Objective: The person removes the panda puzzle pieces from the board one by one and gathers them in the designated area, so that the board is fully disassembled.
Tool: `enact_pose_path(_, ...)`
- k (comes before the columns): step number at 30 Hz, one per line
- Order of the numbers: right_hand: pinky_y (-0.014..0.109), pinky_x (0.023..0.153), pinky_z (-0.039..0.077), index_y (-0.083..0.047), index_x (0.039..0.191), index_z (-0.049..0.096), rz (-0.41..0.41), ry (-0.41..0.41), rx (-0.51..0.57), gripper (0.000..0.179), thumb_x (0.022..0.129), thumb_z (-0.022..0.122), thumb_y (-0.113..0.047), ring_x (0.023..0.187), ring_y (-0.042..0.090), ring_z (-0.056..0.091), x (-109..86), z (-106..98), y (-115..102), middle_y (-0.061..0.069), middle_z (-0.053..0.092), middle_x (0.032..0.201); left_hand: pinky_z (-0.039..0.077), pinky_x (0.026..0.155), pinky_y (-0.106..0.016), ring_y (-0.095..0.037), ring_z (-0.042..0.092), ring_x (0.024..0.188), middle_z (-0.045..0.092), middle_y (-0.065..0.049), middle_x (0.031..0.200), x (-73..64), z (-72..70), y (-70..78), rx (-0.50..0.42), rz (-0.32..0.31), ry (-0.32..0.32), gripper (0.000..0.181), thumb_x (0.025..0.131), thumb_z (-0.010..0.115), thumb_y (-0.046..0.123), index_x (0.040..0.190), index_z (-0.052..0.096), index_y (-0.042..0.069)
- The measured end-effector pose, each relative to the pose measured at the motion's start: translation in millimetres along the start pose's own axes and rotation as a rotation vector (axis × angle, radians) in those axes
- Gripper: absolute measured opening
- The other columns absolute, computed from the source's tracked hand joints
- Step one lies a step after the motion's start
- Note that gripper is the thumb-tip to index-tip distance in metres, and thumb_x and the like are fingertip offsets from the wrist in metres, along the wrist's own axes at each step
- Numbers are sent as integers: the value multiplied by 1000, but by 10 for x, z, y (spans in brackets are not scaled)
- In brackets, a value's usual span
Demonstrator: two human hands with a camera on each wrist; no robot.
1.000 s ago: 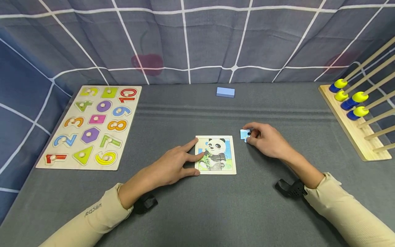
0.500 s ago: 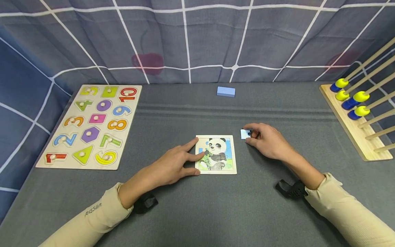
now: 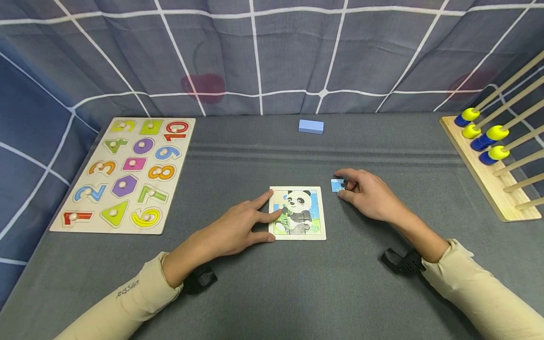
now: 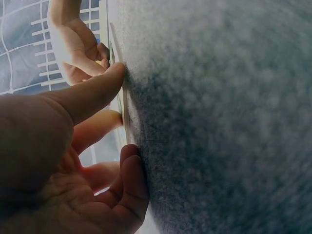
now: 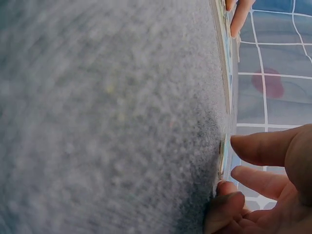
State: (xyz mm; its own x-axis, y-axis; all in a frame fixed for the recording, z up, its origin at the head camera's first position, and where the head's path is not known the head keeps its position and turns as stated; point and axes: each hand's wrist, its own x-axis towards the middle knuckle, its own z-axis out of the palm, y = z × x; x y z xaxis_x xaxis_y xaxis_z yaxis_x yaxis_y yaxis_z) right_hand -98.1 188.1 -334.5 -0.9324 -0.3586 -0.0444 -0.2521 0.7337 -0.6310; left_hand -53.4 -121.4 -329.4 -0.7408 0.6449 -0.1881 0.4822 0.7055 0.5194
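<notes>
A small square panda puzzle (image 3: pixel 300 208) in a pale wooden frame lies flat on the grey cloth. My left hand (image 3: pixel 235 227) rests at its left side with fingers spread, fingertips on the frame and the picture. To the right of the frame, my right hand (image 3: pixel 370 194) holds a small light-blue jigsaw piece (image 3: pixel 337 185) between thumb and fingers, low over the cloth. Part of that piece is hidden by the fingers. In the right wrist view, the thumb (image 5: pixel 258 146) and curled fingers come up to the thin edge of the piece.
A peg board with numbers and shapes (image 3: pixel 127 170) lies at the left. Behind the puzzle is a blue block (image 3: pixel 310 126). At the right stands a wooden rod stand (image 3: pixel 495 179) with yellow and blue beads. A checked curtain (image 3: pixel 289 56) hangs at the back.
In my right fingers the jigsaw piece shifts, its visible face turning paler, then blue again with its tab no longer showing below. The left hand and panda puzzle stay put.
</notes>
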Motion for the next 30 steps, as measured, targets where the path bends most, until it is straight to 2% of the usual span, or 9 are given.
enact_pose_path(10,36,67,35,1,131,59,-24,-27,70,40,93,68,-11,77,20,41,-26,20,-95,13,52,96,36,103,-55,-45,42,132,21,-19,160,2,-21,-14,5,2,-9,58,90,73,33,142,55,16)
enact_pose_path(16,36,64,35,-3,131,61,-64,-62,97,38,94,66,-10,74,20,39,-5,102,-325,11,48,92,36,103,-55,-44,42,132,20,-19,161,7,-36,-24,5,2,-30,58,91,72,33,143,54,16)
enact_pose_path(21,35,63,39,-6,131,63,-131,-147,124,37,94,66,-10,72,18,45,84,239,-506,7,51,91,37,103,-54,-43,44,130,21,-19,160,11,-44,-38,4,17,-30,57,91,72,33,142,54,16)
enact_pose_path(24,35,64,41,-8,131,63,-147,-192,122,38,93,67,-11,72,17,47,130,321,-563,6,53,92,38,102,-53,-43,45,130,22,-20,159,17,-41,-43,5,35,-18,57,90,72,33,142,55,15)
enact_pose_path(30,34,65,42,-8,131,63,-167,-214,78,40,92,69,-11,74,17,47,182,408,-590,7,54,93,39,101,-53,-43,46,129,23,-21,159,12,-31,-40,13,41,-15,58,90,72,33,142,55,14)
